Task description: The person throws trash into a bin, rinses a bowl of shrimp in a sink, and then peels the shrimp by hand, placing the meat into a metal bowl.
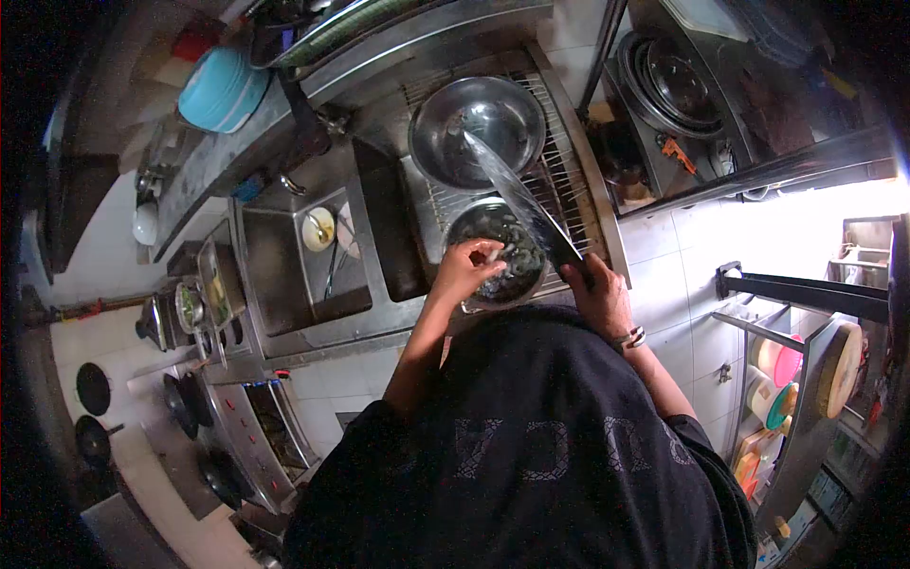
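My right hand (pixel 599 296) is wrapped around the dark handle of a large knife (pixel 519 197). The blade slants up and leftward, its tip overlapping the far metal bowl (pixel 519 114). Below that bowl stands a smaller metal bowl (pixel 462 220) full of glossy greyish pieces (pixel 518 254), possibly shrimp. Over its left side is my left hand (pixel 469 268), thumb and fingers curled together in a pinch. I cannot tell what small thing, if any, is between those fingertips.
Both bowls rest on a wire rack (pixel 567 194) beside a steel double sink (pixel 275 275). One basin holds a small bowl (pixel 318 229) and utensils. Stacked blue bowls (pixel 223 90) sit on a shelf at upper left. Chopping boards (pixel 840 370) hang at right.
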The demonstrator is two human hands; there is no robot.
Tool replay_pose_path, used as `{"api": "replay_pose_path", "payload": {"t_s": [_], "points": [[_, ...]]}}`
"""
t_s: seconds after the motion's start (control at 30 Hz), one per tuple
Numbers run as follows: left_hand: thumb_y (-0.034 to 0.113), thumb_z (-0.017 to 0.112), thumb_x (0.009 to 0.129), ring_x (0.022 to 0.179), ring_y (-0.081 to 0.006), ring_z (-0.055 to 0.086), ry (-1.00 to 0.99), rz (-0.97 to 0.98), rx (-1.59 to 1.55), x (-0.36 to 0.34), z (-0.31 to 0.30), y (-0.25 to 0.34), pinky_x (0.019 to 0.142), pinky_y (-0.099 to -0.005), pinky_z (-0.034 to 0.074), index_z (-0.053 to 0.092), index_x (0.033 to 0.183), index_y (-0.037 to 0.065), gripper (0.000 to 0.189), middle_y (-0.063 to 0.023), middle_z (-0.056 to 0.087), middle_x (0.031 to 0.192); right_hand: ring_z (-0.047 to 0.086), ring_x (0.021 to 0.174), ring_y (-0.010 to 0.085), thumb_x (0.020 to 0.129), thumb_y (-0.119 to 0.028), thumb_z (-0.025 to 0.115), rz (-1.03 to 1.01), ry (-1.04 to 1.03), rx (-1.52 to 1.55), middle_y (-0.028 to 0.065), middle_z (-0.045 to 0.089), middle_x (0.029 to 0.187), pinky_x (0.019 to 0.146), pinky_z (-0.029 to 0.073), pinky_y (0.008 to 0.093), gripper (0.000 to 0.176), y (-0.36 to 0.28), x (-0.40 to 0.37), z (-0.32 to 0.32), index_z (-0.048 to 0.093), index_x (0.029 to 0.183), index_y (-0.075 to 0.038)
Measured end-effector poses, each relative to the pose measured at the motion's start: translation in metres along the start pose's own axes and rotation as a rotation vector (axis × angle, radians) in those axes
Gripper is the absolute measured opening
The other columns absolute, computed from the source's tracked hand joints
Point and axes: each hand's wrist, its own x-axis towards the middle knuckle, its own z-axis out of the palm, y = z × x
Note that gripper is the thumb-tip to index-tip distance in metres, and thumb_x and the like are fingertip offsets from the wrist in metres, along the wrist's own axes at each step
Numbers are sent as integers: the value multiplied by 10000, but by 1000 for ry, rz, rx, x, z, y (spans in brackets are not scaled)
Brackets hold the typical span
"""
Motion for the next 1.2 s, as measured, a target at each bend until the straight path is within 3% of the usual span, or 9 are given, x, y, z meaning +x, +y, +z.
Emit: {"api": "replay_pose_path", "payload": {"t_s": [0.17,0.23,0.27,0.33,0.53,0.77,0.83,1.03,1.2], "points": [[140,723,831,756,-58,552,26,24,-161,-1,0,-4,712,-225,445,684,1107,70,287,7,660,872,602,699,446,900,-305,631,5,-32,-27,238,595,678,567,445,475,302,0,0,1,551,828,-23],[124,669,879,778,-96,586,56,0,-515,0,0,1,771,-250,465,657,1132,24,273,-37,672,899,607,694,439,901,-303,628,-61,-44,3,232,598,676,562,446,476,290,-2,-1,-1,560,845,-27],[124,669,879,778,-96,586,56,1,-515,2,1,0,771,-250,465,657,1132,24,273,-37,672,899,607,694,439,901,-303,628,-62,-43,3,232,598,676,562,446,476,290,-1,-2,-1,560,845,-27],[74,612,899,879,-201,653,84,76,-1006,5,1,-1,891,-362,497,631,1110,-17,231,-94,679,997,614,700,434,901,-308,628,-83,-82,-50,221,611,683,564,455,474,277,1,-2,-1,575,865,-39],[56,596,903,874,-237,664,68,115,-1337,18,-16,-2,928,-456,515,612,1049,-32,171,-112,674,939,614,715,439,909,-340,613,-79,-110,-62,221,620,695,575,462,492,284,1,-3,0,588,873,-59],[55,619,896,892,-197,651,123,88,-1353,20,-25,5,948,-417,490,604,1103,1,215,-65,672,979,610,714,448,913,-347,603,-100,-116,-56,232,614,697,579,455,518,281,8,-3,5,575,894,-67],[49,626,891,916,-179,640,120,126,-1346,20,-26,10,960,-399,473,570,1193,34,308,-37,667,987,607,716,455,915,-348,599,-111,-147,-56,237,613,700,578,451,526,286,10,-2,5,566,892,-65],[-19,629,859,922,-163,636,255,199,-1308,25,-27,11,980,-424,451,443,1355,94,542,-20,668,930,612,730,452,915,-335,598,-114,-152,-73,231,623,720,586,459,525,274,10,-2,6,566,887,-64],[-82,622,828,885,-144,624,339,166,-1286,25,-26,10,972,-453,450,443,1355,101,586,-3,644,865,627,755,432,911,-305,607,-137,-174,-82,209,653,774,604,477,513,247,0,-3,-1,575,902,-60]]}}
